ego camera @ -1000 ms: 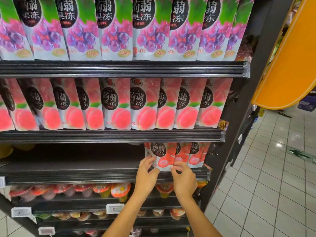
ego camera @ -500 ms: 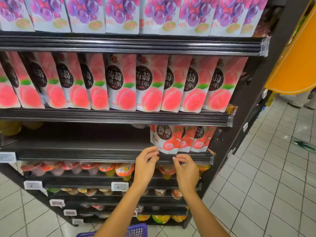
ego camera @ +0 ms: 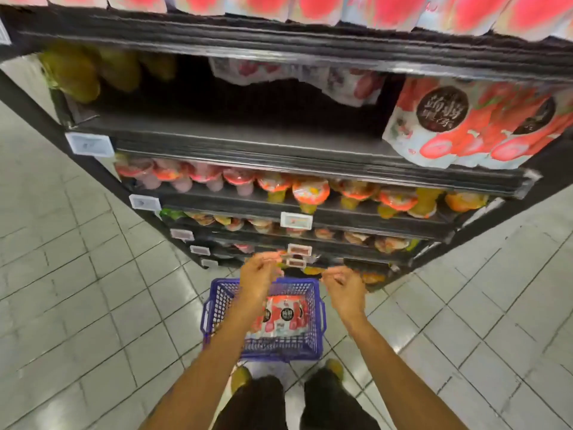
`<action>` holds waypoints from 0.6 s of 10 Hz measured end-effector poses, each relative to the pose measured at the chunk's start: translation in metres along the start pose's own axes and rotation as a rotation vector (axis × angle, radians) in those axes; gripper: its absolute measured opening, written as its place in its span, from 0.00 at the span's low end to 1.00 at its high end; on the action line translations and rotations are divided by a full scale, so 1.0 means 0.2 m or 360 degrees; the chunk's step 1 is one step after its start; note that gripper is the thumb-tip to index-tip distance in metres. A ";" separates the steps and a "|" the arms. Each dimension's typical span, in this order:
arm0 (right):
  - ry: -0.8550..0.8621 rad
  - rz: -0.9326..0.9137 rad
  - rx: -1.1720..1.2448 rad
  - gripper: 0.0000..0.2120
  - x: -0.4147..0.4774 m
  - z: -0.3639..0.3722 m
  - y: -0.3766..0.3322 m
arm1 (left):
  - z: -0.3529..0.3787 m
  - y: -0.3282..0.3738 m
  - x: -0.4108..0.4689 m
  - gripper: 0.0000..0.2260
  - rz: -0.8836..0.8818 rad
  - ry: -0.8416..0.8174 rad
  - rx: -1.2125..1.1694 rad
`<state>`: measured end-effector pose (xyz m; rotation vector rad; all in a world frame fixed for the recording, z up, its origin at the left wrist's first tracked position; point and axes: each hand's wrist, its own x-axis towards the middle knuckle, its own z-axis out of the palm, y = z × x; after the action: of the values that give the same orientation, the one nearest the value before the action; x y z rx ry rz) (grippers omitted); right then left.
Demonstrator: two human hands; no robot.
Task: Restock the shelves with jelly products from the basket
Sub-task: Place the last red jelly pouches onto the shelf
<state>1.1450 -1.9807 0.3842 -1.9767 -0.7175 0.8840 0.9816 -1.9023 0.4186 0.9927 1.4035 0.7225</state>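
A blue plastic basket (ego camera: 223, 297) stands on the tiled floor in front of my feet, with red and white jelly pouches (ego camera: 283, 315) lying in it. My left hand (ego camera: 259, 274) hovers above the basket's far left side, fingers loosely curled and holding nothing. My right hand (ego camera: 344, 288) hangs above the basket's far right corner, also with nothing in it. On the dark shelf (ego camera: 248, 141) above, a few strawberry jelly pouches (ego camera: 465, 125) stand at the right end; the rest of that shelf is bare.
Below that shelf are rows of jelly cups (ego camera: 310, 189) on lower shelves with white price tags (ego camera: 296, 220). Yellow-green pouches (ego camera: 86, 69) sit at the shelf's far left. Grey tiled floor (ego camera: 77, 274) spreads to both sides.
My view has tipped down from the shelf to the floor. Both hands left the strawberry pouches on the shelf and dropped toward the basket, which is now fully in sight.
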 end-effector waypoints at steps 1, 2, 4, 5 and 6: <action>-0.0066 0.0198 -0.0063 0.11 -0.10 0.25 0.15 | -0.24 -0.27 0.07 0.13 -0.0153 0.0021 0.0154; -0.0083 0.0365 -0.0034 0.15 -0.13 0.50 0.33 | -0.44 -0.58 0.19 0.07 -0.0346 -0.0095 0.0257; -0.0352 0.0652 -0.0278 0.05 -0.04 0.94 0.80 | -0.61 -1.30 0.47 0.06 -0.0853 0.0121 0.0111; -0.0416 0.0682 -0.0410 0.06 0.07 1.09 1.09 | -0.65 -1.58 0.58 0.06 -0.1004 0.0085 0.0043; -0.0470 0.0723 -0.0458 0.07 0.21 1.23 1.38 | -0.68 -1.91 0.73 0.07 -0.1069 0.0091 0.0089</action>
<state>1.0174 -1.9720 0.0337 -2.3426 -0.5892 1.4326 0.8027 -1.9227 0.0266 0.4838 1.6822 0.2112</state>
